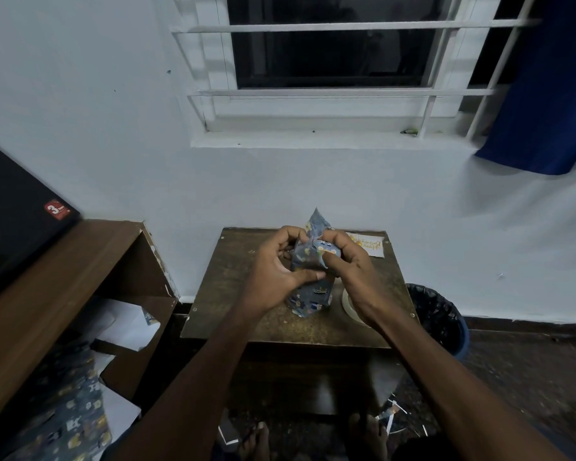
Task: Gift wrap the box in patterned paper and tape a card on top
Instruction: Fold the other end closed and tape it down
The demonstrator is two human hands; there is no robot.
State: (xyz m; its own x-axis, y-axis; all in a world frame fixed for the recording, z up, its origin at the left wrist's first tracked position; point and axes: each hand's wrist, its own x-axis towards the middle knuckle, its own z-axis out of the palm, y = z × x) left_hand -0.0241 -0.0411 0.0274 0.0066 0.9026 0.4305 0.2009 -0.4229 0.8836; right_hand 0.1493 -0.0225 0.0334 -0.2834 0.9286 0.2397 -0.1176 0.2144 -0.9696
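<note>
Small brown table (pixel 233 294) against a pale wall, barred window (pixel 333 61) above, blue curtain (pixel 546 88) at right. A bin (pixel 443 314) sits just right of the table, and a tape roll (pixel 348 302) is half hidden under the right wrist. The card (pixel 369 244) lies at the back corner. Both hands, left (pixel 276 271) and right (pixel 350 267), grip the box (pixel 310 281), which stands upright mid-table, pinching its paper top.
</note>
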